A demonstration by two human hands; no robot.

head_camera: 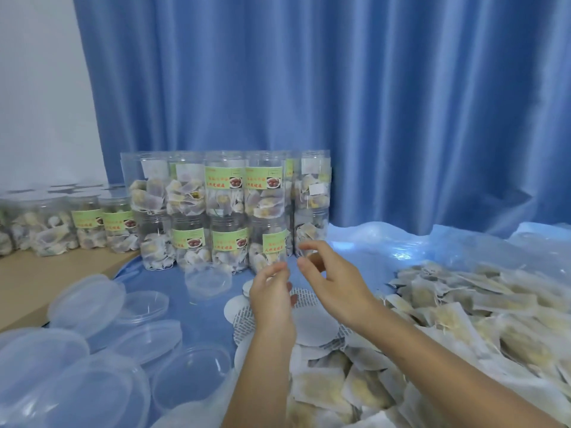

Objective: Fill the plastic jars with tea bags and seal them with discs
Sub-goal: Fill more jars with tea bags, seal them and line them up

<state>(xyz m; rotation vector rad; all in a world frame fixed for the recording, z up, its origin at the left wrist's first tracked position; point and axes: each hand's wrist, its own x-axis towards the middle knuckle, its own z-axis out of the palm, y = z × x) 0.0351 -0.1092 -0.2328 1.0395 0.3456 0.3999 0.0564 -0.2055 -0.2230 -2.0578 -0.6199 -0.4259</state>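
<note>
Both hands raised over the thin white round sealing discs (315,330), nothing clearly held

The left hand (272,296) and right hand (332,281) have fingers loosely curled, tips near each other — whether they pinch something small I cannot tell. Below the grip lie the discs: light, flimsy, likely clinging together, best peeled up by an edge. Clear plastic jars of tea bags (228,211) stand just beyond — light, stiff, slippery.

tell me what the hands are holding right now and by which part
Cannot be told for certain. Both the left hand and the right hand are raised above the white discs with fingertips pinched close together, but nothing shows clearly between them.
</note>
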